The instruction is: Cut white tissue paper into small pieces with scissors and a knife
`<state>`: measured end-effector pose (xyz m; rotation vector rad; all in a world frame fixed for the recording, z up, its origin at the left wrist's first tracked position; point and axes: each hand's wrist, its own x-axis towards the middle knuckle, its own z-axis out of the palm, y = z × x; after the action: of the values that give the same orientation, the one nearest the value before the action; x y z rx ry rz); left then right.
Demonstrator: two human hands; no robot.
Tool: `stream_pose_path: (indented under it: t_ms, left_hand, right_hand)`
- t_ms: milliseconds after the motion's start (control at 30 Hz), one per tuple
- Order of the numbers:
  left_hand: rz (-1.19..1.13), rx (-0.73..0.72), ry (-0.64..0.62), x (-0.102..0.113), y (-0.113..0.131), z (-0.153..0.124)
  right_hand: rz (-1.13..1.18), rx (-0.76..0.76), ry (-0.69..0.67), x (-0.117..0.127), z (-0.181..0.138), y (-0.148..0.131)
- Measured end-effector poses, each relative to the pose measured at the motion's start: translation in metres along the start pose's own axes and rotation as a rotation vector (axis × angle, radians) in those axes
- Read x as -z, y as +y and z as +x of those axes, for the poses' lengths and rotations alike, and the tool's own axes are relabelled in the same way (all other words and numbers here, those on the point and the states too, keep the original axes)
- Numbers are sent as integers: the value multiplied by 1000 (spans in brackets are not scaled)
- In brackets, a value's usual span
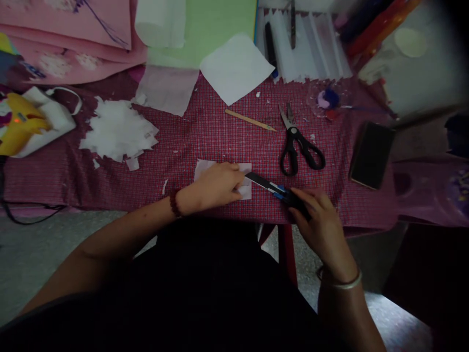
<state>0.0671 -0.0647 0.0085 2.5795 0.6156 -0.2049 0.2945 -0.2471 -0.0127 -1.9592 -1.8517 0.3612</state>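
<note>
My left hand (217,187) lies on a small white paper piece (205,167) near the front edge of a table with a red checked cloth (227,142), fingers curled down, pressing the paper. My right hand (318,220) is closed round the black and blue handle of a utility knife (269,186). The knife's blade end points left and meets the paper's right edge just beside my left fingertips.
Black-handled scissors (298,144) and a wooden stick (250,120) lie behind the hands. A pile of white paper scraps (117,129) sits to the left, a yellow tool (20,128) at far left, a dark phone (372,154) on the right. Paper sheets (236,67) cover the back.
</note>
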Motion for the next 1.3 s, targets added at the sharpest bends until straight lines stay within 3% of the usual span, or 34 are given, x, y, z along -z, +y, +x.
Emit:
stream_pose_path:
  t_ms: [133, 333, 500, 967, 1133, 1300]
  left_hand:
    - [-91, -26, 7, -3, 0, -1]
    - [-82, 70, 99, -11, 1, -5]
    - [-90, 19, 48, -13, -2, -4]
    - [-187, 9, 174, -8, 2, -11]
    - [-245, -90, 94, -5, 6, 2]
    - [-266, -108, 98, -5, 6, 11]
  right_hand:
    - [-10, 4, -11, -1, 2, 0]
    - [-33, 44, -34, 0, 5, 4]
    - [-37, 50, -37, -1, 5, 4]
    - [9, 78, -86, 1, 1, 8]
    - [6, 75, -117, 1, 0, 11]
    - [9, 95, -118, 1, 1, 11]
